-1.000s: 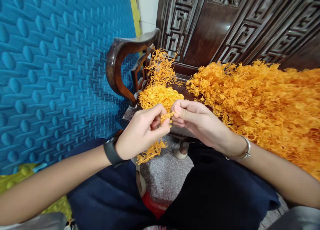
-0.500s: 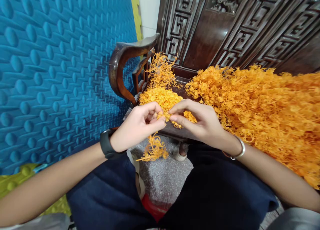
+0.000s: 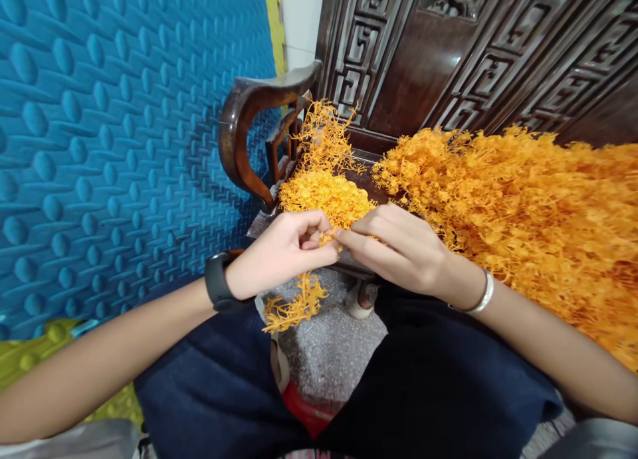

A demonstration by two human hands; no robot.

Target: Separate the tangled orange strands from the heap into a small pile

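My left hand is closed in a pinch around an orange artificial flower sprig. Its branched stems hang below that palm, and a small yellow-orange tip shows between the fingertips. My right hand meets the left one there, thumb and forefinger pressed together at the sprig's tip; the exact pinch point is partly hidden. Just beyond both hands lies a heap of small yellow blossoms on the dark wooden seat. Behind that heap is a pile of bare orange stems.
A large mass of orange artificial sprigs covers the seat on the right. The curved wooden armrest rises at the left, before a blue textured mat. A carved wooden backrest stands behind. Something red lies on the speckled floor below.
The hanging stems have swung leftward and tilted under my left hand. My right hand has turned palm-down, its fingers closing against the left fingertips.
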